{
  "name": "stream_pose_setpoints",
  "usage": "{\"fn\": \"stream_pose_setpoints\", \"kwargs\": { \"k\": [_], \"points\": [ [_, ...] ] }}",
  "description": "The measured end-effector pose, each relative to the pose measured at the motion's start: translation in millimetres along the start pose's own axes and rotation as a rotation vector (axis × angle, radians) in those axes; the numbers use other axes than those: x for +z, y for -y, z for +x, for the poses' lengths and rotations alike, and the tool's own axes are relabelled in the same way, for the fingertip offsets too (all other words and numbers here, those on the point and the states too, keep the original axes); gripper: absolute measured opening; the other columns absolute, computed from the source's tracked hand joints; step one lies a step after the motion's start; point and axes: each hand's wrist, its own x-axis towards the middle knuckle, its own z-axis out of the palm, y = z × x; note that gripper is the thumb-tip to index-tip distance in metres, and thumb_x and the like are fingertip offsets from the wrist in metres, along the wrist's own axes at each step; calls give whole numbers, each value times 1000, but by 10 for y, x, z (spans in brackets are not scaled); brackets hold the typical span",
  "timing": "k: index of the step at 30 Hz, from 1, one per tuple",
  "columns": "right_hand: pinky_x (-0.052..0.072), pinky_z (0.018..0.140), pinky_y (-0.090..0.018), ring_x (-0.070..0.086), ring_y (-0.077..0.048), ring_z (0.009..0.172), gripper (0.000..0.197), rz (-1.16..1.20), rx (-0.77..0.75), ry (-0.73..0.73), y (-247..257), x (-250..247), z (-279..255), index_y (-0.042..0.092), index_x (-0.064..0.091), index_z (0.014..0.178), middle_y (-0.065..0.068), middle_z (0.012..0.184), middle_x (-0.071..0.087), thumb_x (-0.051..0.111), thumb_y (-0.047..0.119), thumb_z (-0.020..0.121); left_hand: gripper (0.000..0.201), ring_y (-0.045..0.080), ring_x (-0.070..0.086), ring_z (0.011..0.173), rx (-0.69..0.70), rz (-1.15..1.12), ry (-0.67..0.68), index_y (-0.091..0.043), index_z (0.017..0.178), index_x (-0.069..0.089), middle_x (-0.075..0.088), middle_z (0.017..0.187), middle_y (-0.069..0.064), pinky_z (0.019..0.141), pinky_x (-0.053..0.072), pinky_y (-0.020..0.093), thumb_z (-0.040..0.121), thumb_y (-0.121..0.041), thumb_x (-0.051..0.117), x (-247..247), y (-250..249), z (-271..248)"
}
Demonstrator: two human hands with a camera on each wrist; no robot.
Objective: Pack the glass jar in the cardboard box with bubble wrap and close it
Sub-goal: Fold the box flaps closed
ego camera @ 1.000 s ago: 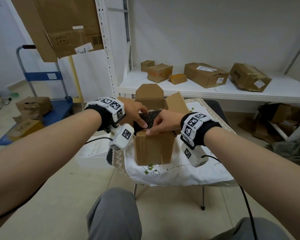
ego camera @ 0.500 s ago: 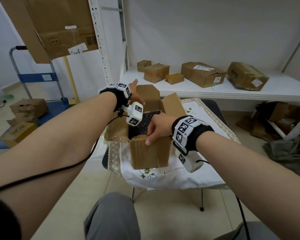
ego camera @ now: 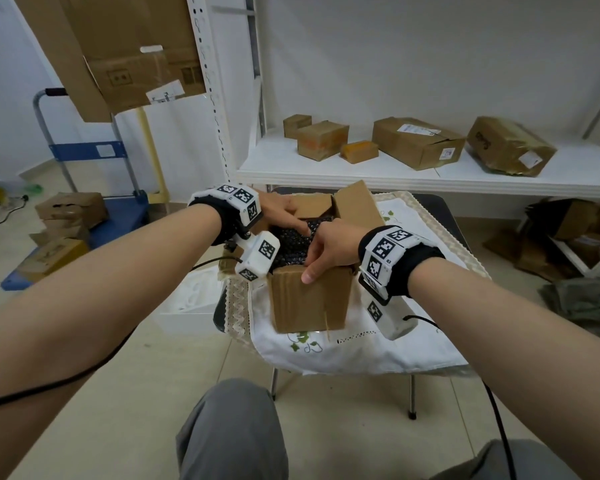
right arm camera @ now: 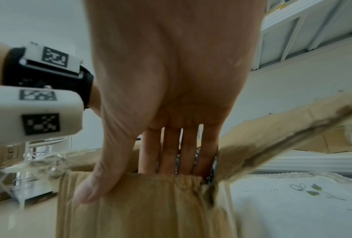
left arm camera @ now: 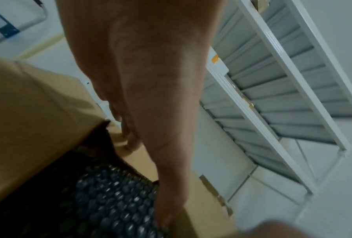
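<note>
The cardboard box (ego camera: 309,299) stands on the cloth-covered table, its top flaps raised. Dark bubble wrap (ego camera: 290,245) fills the opening, and the glass jar is hidden beneath it. My left hand (ego camera: 284,211) lies with straight fingers on the far flap (ego camera: 312,206), the index finger reaching over the wrap. In the left wrist view the left hand (left arm camera: 150,112) touches the flap beside the bubble wrap (left arm camera: 102,201). My right hand (ego camera: 329,247) grips the near wall. The right wrist view shows that hand (right arm camera: 171,96) with thumb outside the cardboard box (right arm camera: 140,209) and fingers inside.
The box's right flap (ego camera: 357,206) stands up. A white shelf (ego camera: 430,174) behind the table carries several cardboard boxes. A blue trolley (ego camera: 84,150) and more boxes are on the floor at the left. A white box (ego camera: 187,306) sits beside the table.
My left hand left the box's near-left edge, reached to the far flap and now bears down on it. The flap has tilted toward the opening. My right hand kept its hold on the near wall.
</note>
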Motion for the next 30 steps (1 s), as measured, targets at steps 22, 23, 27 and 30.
{"fn": "stream_pose_setpoints", "kwargs": {
  "k": [22,23,27,30],
  "points": [
    [40,106,-47,42,-36,130,55,96,452,-482,-472,-183,-81,16,43,141,-15,142,44,58,28,90,132,33,13,149,5,240,-8,-26,157,13,7,163,8,118,18,57,50,-94,54,236,19,-20],
    [43,104,-46,46,-37,128,58,180,479,-458,-517,-178,-82,13,38,143,-17,142,44,57,27,91,131,34,11,149,0,252,-5,-28,157,12,4,163,8,118,17,58,52,-94,53,243,20,-19],
    [49,97,-39,60,-26,108,45,497,323,-682,-495,-190,-140,13,45,139,-8,119,62,52,24,96,133,35,8,149,-15,259,12,-32,157,11,0,164,7,118,15,59,48,-97,50,260,35,-37],
    [59,77,-37,68,-23,84,32,665,154,-665,-321,-203,-136,13,58,127,-7,109,70,44,19,99,138,34,8,150,-20,216,11,-34,157,11,-1,164,3,118,16,59,42,-99,51,283,62,-11]
  ]
}}
